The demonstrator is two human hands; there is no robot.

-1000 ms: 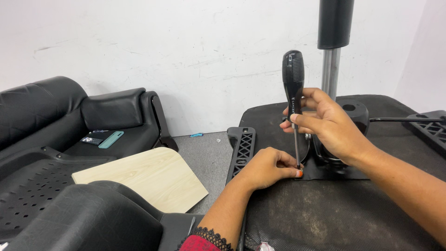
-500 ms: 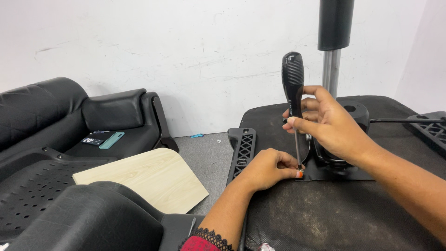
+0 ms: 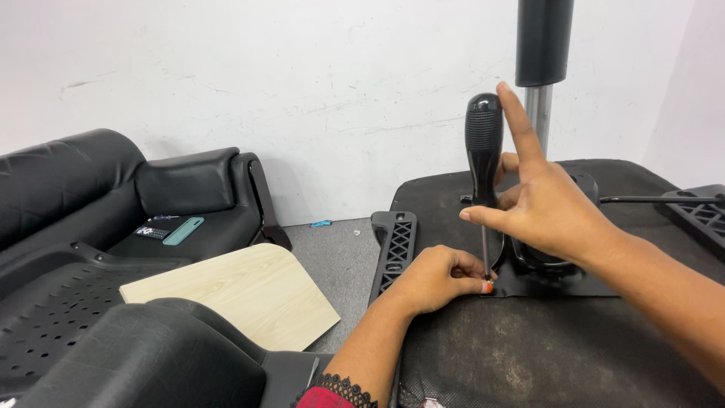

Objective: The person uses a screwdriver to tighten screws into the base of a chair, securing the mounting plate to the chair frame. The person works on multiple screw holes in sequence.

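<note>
Right hand [image 3: 547, 204] fingers now opened, white wall [image 3: 226, 75]

Rear wall [image 3: 302, 75]: plain white plaster with faint scuffs and hairline marks, evenly lit, meeting a second white wall [image 3: 687, 91] at the right corner. Floor [image 3: 340, 257]: grey covering visible in a narrow strip at the wall base, with a small blue scrap [image 3: 320, 224] lying near the skirting line. Left side: black padded seating [image 3: 189, 189] with quilted upholstery set against the wall, a teal flat object [image 3: 183, 230] resting on its seat, a perforated black plastic shell [image 3: 53, 317] in front of it, and a light wood-grain panel [image 3: 242, 291] lying flat beside it on the floor.
</note>
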